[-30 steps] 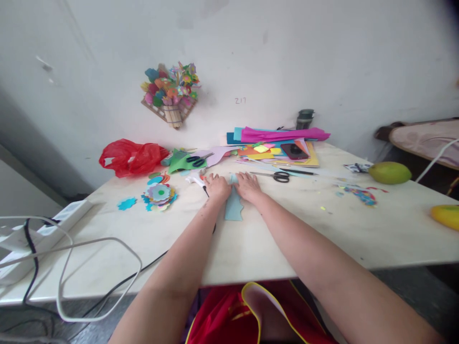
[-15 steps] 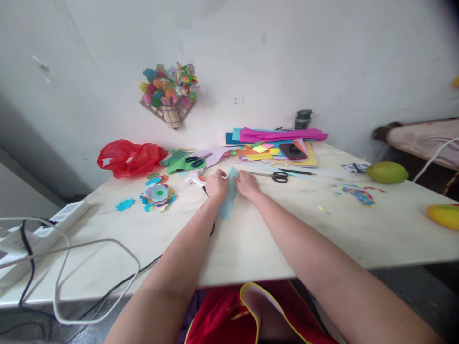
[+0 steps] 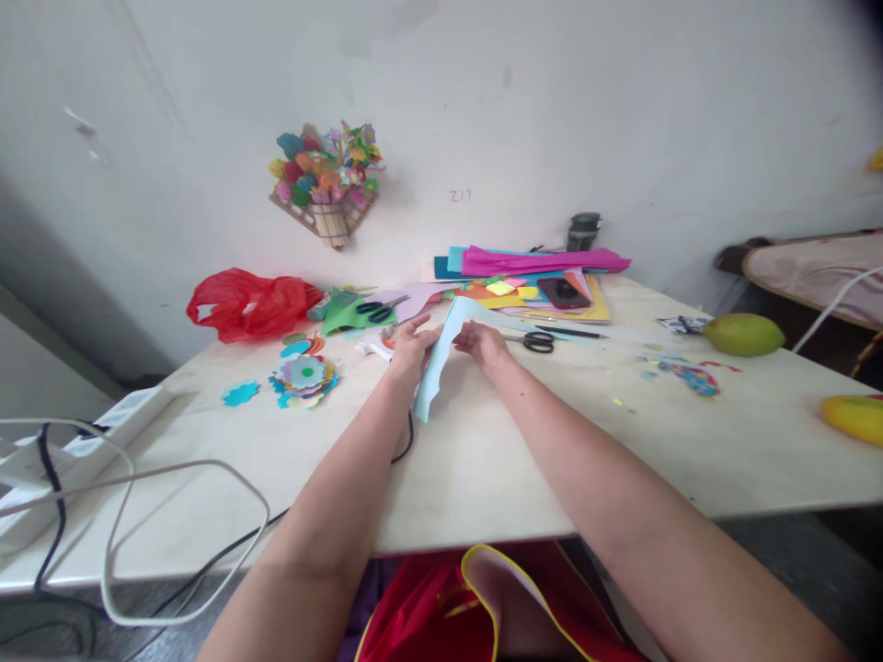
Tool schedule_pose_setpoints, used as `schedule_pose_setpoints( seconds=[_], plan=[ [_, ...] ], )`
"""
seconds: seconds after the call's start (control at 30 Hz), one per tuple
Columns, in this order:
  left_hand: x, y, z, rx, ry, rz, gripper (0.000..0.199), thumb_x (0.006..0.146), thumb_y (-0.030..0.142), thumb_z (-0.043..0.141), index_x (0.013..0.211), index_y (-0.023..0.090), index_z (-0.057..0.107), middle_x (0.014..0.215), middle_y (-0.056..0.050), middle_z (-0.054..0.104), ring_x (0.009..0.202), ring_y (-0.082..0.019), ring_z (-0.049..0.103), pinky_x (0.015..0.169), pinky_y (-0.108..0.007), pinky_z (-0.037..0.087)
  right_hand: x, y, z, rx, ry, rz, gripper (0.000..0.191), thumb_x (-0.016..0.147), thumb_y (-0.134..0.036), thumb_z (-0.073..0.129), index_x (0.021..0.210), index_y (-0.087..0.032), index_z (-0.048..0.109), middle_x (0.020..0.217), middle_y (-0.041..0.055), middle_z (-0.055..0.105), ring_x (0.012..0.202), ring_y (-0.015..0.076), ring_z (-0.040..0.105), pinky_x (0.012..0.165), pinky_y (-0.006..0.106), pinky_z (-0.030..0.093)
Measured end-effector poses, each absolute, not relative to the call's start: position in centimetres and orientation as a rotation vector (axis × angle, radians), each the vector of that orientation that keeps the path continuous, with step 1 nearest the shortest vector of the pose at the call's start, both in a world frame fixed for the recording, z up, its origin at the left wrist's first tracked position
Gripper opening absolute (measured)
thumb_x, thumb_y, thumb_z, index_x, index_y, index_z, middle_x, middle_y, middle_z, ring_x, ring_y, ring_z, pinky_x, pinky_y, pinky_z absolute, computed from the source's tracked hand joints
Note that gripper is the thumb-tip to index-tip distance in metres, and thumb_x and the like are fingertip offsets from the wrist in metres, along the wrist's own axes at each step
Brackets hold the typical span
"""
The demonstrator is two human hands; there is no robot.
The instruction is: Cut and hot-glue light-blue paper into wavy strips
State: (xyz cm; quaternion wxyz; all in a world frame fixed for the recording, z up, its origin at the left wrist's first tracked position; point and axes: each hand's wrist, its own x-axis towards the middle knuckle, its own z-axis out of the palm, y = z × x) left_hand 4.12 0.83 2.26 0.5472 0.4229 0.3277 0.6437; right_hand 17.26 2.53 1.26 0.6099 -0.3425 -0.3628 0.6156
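A light blue strip of paper (image 3: 441, 354), one edge wavy, stands tilted on its side at the middle of the table. My left hand (image 3: 412, 349) lies against its left side, fingers apart, the palm towards the paper. On the other side is my right hand (image 3: 481, 346), its fingers curled near the paper's wavy edge; whether they pinch it is not clear. Black-handled scissors (image 3: 538, 342) lie just right of my right hand. A white glue gun (image 3: 376, 346) rests left of my left hand, partly covered by it.
Paper flowers (image 3: 305, 373) are piled at the left, near a red plastic bag (image 3: 249, 303). Coloured sheets (image 3: 538, 262) and a phone (image 3: 564, 292) lie at the back. A power strip (image 3: 124, 418) with cables occupies the left edge; a green mango (image 3: 745, 333) sits right.
The blue paper has been tipped up from nearly flat and its far end shows more. My left hand has moved slightly left and opened; my right hand has shifted a little right.
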Motion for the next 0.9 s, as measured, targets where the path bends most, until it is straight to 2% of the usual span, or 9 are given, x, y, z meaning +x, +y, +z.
schedule_pose_setpoints(
  seconds=[0.1,0.23,0.47,0.63,0.77,0.9],
  plan=[
    [4.19,0.49,2.37,0.983,0.760,1.422,0.054,0.047,0.018,0.078,0.096,0.014,0.055,0.059,0.002,0.062,0.050,-0.010,0.056,0.053,-0.022,0.042,17.45,2.50,1.25,-0.668,-0.898,1.516,0.010,0.072,-0.024,0.053,0.069,-0.016,0.060,0.067,0.0034,0.066,0.063,0.0140,0.060,0.065,0.027,0.044],
    [4.25,0.21,2.36,0.978,0.775,1.304,0.047,0.048,0.018,0.079,0.089,0.014,0.057,0.070,0.000,0.065,0.051,-0.010,0.058,0.051,-0.022,0.044,17.70,2.42,1.28,-0.614,-0.969,1.570,0.016,0.071,-0.030,0.053,0.078,-0.019,0.063,0.076,0.0019,0.068,0.075,0.0164,0.060,0.072,0.031,0.043],
    [4.39,0.14,2.20,0.991,0.839,1.106,0.023,0.059,0.019,0.074,0.074,0.013,0.058,0.055,0.002,0.056,0.042,-0.006,0.048,0.041,-0.018,0.036,17.68,1.80,1.91,-0.575,-1.009,1.493,0.016,0.073,-0.033,0.052,0.069,-0.019,0.059,0.094,0.0045,0.068,0.096,0.0189,0.058,0.079,0.032,0.043],
    [4.49,0.02,2.35,0.976,0.805,0.978,0.007,0.068,0.016,0.064,0.070,0.013,0.058,0.052,0.002,0.051,0.038,-0.003,0.042,0.039,-0.016,0.033,17.67,1.71,2.11,-0.602,-1.018,1.421,0.024,0.076,-0.042,0.053,0.082,-0.020,0.059,0.105,0.0062,0.065,0.102,0.0196,0.056,0.077,0.031,0.045],
    [4.46,-0.07,2.60,0.978,0.795,0.845,0.008,0.070,0.018,0.063,0.076,0.012,0.061,0.049,0.004,0.045,0.036,-0.002,0.037,0.036,-0.015,0.028,17.95,1.72,2.07,-0.553,-1.013,1.411,0.025,0.076,-0.041,0.053,0.087,-0.020,0.059,0.109,0.0064,0.064,0.103,0.0196,0.056,0.075,0.030,0.045],
    [4.17,0.00,2.50,1.068,0.829,0.853,0.019,0.067,0.028,0.069,0.067,0.012,0.058,0.050,0.002,0.050,0.039,-0.004,0.042,0.038,-0.017,0.030,18.24,1.94,2.07,-0.537,-1.026,1.421,0.026,0.077,-0.041,0.053,0.088,-0.019,0.060,0.104,0.0068,0.065,0.098,0.0199,0.058,0.078,0.032,0.045]
  ],
)
